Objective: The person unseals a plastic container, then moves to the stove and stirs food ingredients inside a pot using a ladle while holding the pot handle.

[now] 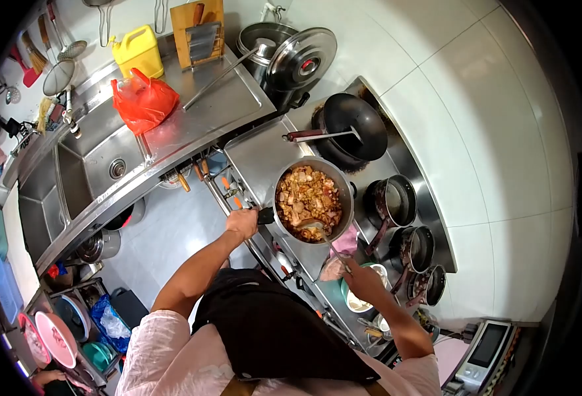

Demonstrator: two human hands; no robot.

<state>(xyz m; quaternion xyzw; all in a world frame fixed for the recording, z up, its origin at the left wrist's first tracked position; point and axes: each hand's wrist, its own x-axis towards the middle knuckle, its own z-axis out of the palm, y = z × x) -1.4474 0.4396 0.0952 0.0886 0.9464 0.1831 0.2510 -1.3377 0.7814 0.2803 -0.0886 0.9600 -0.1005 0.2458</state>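
Note:
A deep metal pot stands on the steel stove top, filled with browned, chunky food that looks like cut meat in sauce. My left hand is closed around the pot's black handle on the near-left side. In my right hand is the handle of a metal ladle, held from the lower right. The ladle's bowl sits down in the food near the pot's near edge, partly covered. Beside the pot, under my right forearm, are a pink cloth and a bowl with a pale inside.
Behind the pot, a black wok rests on a burner with a turner in it. Several small dark saucepans line the right side. A steel sink, red plastic bag and yellow jug are at left. A lidded stockpot stands behind.

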